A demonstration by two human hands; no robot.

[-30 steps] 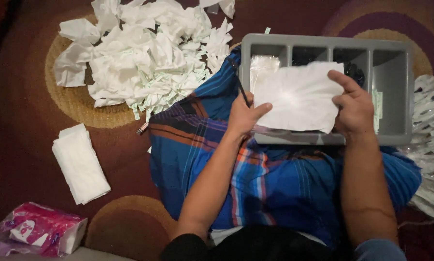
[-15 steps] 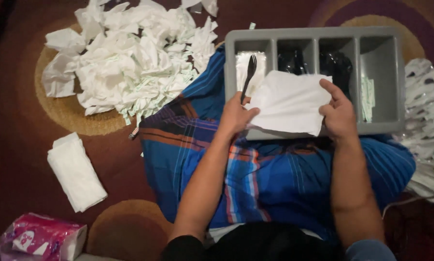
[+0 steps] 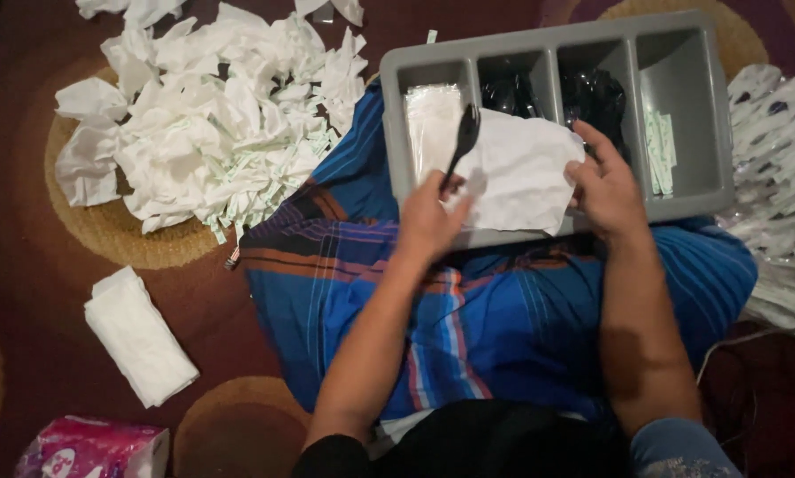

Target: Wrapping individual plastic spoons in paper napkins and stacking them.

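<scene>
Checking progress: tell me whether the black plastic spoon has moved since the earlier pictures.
Yes. The black plastic spoon in the left hand now rises higher over the grey divided plastic tray, bowl over its leftmost compartments, against the white paper napkin.

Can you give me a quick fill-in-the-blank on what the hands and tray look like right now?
1. The left hand holds a black ____.
2. Both hands grip a white ____ over the grey tray.
3. The tray has ____ compartments.
4. The right hand is at the napkin's ____ edge.

Missing: spoon; napkin; four; right
</scene>
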